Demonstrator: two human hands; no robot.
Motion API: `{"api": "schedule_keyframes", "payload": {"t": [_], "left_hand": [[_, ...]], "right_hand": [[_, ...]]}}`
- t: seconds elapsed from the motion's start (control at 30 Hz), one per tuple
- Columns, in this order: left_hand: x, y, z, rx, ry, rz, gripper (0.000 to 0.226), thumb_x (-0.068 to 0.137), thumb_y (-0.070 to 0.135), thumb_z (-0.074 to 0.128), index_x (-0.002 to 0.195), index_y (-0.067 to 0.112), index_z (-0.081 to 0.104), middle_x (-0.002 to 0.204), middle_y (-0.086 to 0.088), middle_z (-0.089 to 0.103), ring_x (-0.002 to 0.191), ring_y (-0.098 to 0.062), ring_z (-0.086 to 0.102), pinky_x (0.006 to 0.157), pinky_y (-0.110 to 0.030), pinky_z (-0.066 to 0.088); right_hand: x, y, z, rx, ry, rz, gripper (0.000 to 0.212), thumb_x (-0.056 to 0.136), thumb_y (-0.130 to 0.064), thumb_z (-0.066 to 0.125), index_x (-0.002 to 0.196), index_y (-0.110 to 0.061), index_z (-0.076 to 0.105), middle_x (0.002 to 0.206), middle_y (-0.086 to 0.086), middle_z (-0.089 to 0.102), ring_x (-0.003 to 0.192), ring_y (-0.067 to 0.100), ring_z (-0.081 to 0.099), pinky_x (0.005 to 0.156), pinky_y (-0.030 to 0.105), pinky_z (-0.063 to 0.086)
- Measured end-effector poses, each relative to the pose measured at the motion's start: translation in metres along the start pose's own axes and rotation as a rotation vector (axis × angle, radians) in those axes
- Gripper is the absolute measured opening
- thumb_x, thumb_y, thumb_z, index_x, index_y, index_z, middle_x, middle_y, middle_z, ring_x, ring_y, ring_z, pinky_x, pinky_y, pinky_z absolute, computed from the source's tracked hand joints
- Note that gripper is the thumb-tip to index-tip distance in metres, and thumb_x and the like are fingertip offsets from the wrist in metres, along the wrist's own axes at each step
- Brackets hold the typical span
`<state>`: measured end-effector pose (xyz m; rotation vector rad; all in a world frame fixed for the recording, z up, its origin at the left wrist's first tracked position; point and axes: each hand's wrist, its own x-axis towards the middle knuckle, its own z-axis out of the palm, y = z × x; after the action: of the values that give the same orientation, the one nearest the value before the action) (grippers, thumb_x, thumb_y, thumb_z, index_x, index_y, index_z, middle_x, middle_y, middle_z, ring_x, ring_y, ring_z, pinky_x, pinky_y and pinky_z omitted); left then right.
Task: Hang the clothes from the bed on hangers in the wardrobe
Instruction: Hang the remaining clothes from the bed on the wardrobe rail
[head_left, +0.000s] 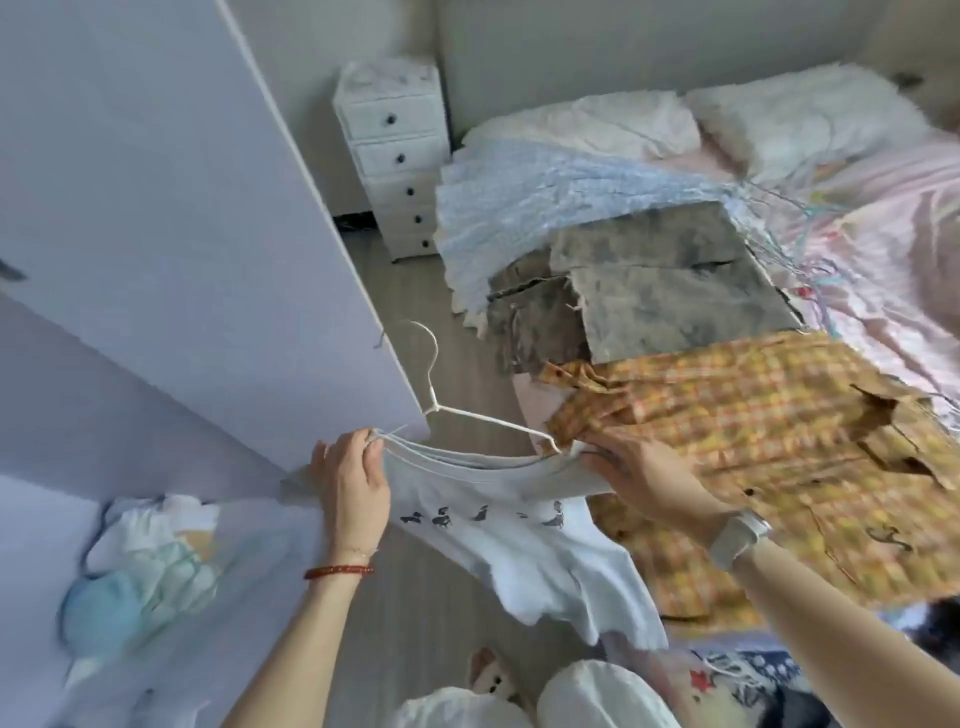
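Observation:
A white T-shirt with small dark figures printed across the chest hangs between my hands. A thin white wire hanger sits in its neckline, hook pointing up. My left hand pinches the shirt's left shoulder and the hanger end. My right hand grips the shirt's right shoulder beside the other hanger end. On the bed lie an orange checked shirt, a grey mottled garment and a pale blue textured one. The white wardrobe door stands open at the left.
A white chest of small drawers stands against the far wall beside the bed. Pillows and a pink sheet cover the bed's far side. Folded pale clothes lie in the wardrobe at lower left. A narrow strip of floor runs between wardrobe and bed.

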<state>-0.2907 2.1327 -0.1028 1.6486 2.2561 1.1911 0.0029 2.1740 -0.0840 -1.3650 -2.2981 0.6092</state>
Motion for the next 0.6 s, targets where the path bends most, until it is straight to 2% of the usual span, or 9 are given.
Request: {"api": "schedule_keyframes", "payload": {"t": [0.07,0.13,0.23,0.33,0.4,0.5,0.6], "left_hand": [[0.003,-0.034,-0.039,0.057,0.127,-0.135,0.023,0.085,0.003,0.041,0.085,-0.007,0.062,0.083,-0.024,0.064,0.081,-0.034,0.050,0.087,-0.065,0.038],[0.005,-0.068,-0.075,0.105,0.242,-0.219,0.023,0.086,0.003,0.040,0.086,-0.008,0.061,0.085,-0.026,0.064,0.079,-0.043,0.055,0.091,-0.060,0.035],[0.009,-0.111,-0.129,0.182,0.362,-0.291,0.030,0.089,0.009,0.036,0.084,-0.007,0.061,0.081,-0.027,0.064,0.074,-0.044,0.058,0.081,-0.049,0.039],[0.014,-0.140,-0.180,0.255,0.469,-0.327,0.043,0.088,0.023,0.030,0.084,-0.004,0.064,0.080,-0.025,0.065,0.072,-0.042,0.060,0.073,-0.047,0.044],[0.020,-0.153,-0.210,0.269,0.555,-0.375,0.040,0.087,0.027,0.036,0.094,0.000,0.065,0.093,-0.020,0.067,0.087,-0.039,0.060,0.079,-0.044,0.044],[0.031,-0.164,-0.251,0.262,0.654,-0.489,0.041,0.083,0.025,0.046,0.115,0.002,0.057,0.116,-0.019,0.056,0.112,-0.036,0.050,0.095,-0.043,0.038],[0.047,-0.168,-0.289,0.365,0.747,-0.467,0.055,0.080,0.036,0.037,0.120,0.003,0.053,0.122,-0.020,0.050,0.115,-0.037,0.047,0.096,-0.045,0.038]], "right_hand": [[0.038,-0.042,0.024,0.028,-0.068,-0.145,0.025,0.089,-0.038,0.041,0.084,-0.020,0.058,0.074,0.002,0.060,0.073,0.014,0.050,0.059,0.018,0.032],[0.070,-0.082,0.045,0.019,-0.126,-0.252,0.023,0.089,-0.041,0.039,0.084,-0.025,0.055,0.073,-0.001,0.059,0.074,0.013,0.050,0.059,0.017,0.032],[0.114,-0.138,0.076,0.022,-0.122,-0.438,0.034,0.089,-0.044,0.037,0.091,-0.023,0.064,0.080,-0.006,0.067,0.078,0.014,0.056,0.059,0.019,0.038],[0.153,-0.199,0.104,0.104,-0.062,-0.542,0.039,0.087,-0.040,0.039,0.092,-0.013,0.067,0.081,-0.003,0.071,0.081,0.014,0.057,0.061,0.021,0.040],[0.179,-0.241,0.120,0.161,-0.024,-0.577,0.039,0.086,-0.039,0.040,0.090,-0.013,0.068,0.075,-0.001,0.071,0.067,0.015,0.061,0.057,0.022,0.041],[0.215,-0.300,0.146,0.196,0.021,-0.665,0.041,0.086,-0.040,0.038,0.089,-0.012,0.069,0.068,0.002,0.071,0.060,0.024,0.065,0.052,0.025,0.044],[0.252,-0.354,0.167,0.259,0.043,-0.695,0.040,0.088,-0.040,0.040,0.091,-0.011,0.068,0.069,0.007,0.070,0.062,0.030,0.065,0.055,0.028,0.046]]}}
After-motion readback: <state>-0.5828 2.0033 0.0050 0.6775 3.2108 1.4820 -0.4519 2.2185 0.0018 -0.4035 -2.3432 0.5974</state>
